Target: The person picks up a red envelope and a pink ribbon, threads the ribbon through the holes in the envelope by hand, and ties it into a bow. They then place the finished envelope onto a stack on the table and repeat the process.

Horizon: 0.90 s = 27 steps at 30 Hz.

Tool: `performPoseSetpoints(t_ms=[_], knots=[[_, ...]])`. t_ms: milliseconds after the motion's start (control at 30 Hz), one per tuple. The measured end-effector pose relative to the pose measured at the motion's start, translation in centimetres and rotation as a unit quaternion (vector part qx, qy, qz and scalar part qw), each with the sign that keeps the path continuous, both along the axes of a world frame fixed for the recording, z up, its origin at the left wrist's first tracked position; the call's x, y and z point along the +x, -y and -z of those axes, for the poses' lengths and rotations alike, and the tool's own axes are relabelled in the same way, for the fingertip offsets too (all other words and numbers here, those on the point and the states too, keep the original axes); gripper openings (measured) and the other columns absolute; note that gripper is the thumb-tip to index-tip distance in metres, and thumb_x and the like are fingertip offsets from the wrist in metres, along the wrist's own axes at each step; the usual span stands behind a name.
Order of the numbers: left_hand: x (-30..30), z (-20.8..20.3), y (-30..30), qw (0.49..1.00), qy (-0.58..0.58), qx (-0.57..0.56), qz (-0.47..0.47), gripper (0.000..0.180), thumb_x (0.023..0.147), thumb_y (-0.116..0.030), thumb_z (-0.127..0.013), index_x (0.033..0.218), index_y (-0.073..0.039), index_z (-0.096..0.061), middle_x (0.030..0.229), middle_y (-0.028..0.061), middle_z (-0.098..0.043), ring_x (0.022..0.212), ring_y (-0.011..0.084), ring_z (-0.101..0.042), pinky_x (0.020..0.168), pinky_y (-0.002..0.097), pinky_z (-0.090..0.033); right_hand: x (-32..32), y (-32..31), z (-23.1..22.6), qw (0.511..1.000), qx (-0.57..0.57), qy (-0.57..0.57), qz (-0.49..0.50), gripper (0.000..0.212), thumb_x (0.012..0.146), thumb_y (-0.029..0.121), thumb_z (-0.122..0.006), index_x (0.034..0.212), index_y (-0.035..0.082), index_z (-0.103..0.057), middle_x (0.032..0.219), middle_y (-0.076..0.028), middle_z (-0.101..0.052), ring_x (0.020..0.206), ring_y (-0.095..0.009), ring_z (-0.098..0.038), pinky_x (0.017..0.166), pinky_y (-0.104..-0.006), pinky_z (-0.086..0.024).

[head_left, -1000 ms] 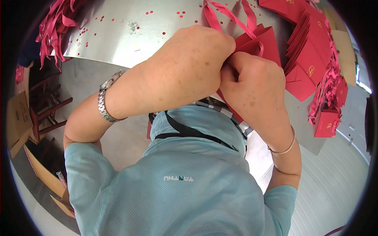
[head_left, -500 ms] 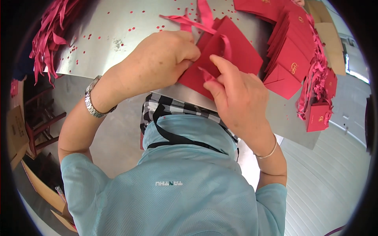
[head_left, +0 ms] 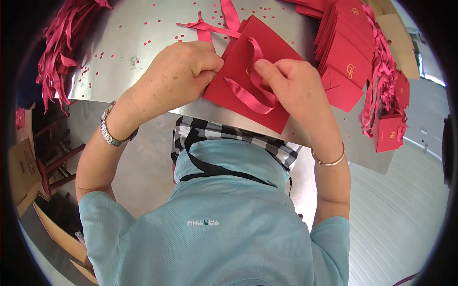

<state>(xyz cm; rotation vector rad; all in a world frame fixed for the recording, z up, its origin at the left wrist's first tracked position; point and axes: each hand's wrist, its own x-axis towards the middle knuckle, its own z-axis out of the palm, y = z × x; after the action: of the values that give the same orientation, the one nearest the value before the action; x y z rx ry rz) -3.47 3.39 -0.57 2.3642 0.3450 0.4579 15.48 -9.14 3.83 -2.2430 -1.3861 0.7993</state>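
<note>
Close by the metal table's (head_left: pixel 129 47) near edge, the red paper bag (head_left: pixel 234 66) lies aslant, one corner almost at the rim. Tabletop strewn with red dots stretches left of the bag; stacked bags (head_left: pixel 346 52) crowd its right. The left hand (head_left: pixel 183 69), knuckles up, pinches its left side; the right hand (head_left: pixel 296 86) arches over its right side, thumb against a ribbon (head_left: pixel 250 99), whether gripping I cannot tell.

The red gift bag (head_left: pixel 238 71) is showing smooth, matt paper, its ribbon (head_left: pixel 260 106) gleaming like satin. Toward eleven o'clock, the metal tabletop (head_left: pixel 143 27) is shining glossily. The wristwatch bracelet (head_left: pixel 108 127) is glinting as polished metal; the shirt (head_left: pixel 214 248) at six o'clock is showing matt, mesh-textured cloth.
</note>
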Motion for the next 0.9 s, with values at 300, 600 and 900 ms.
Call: performPoseSetpoints(t_ms=[300,600,900], knots=[[-0.2,0.0,0.0,1.0,-0.004,-0.021,-0.014,0.014,0.072,0.01,-0.058,0.083,0.002,-0.061,0.076,0.0117,-0.055,0.067,0.0287,-0.055,0.06,0.0357,-0.043,-1.7,0.9,-0.5,0.978,0.038,0.178,-0.104,0.028,0.08,0.03,-0.067,0.077,0.002,-0.068,0.064,-0.014,-0.064,0.059,-0.028,-0.064,0.058,-0.0382,-0.051],[-0.7,-0.2,-0.4,0.999,0.027,-0.014,-0.013,0.017,0.071,0.011,-0.057,0.084,0.002,-0.062,0.073,0.0128,-0.056,0.066,0.029,-0.056,0.06,0.035,-0.045,-0.8,2.3,3.9,0.939,0.226,-0.206,0.158,0.013,0.093,0.011,-0.06,0.092,-0.003,-0.062,0.075,-0.005,-0.066,0.065,-0.008,-0.061,0.061,-0.0236,-0.048],[-3.6,-1.1,-2.9,0.982,-0.036,0.0,-0.184,0.007,0.077,-0.003,-0.067,0.084,-0.001,-0.071,0.078,0.0131,-0.066,0.072,0.0303,-0.064,0.066,0.0351,-0.051,-0.5,2.1,3.5,0.954,0.185,-0.181,0.151,0.018,0.093,0.016,-0.063,0.091,-0.001,-0.061,0.076,-0.005,-0.065,0.066,-0.009,-0.062,0.061,-0.0222,-0.049]])
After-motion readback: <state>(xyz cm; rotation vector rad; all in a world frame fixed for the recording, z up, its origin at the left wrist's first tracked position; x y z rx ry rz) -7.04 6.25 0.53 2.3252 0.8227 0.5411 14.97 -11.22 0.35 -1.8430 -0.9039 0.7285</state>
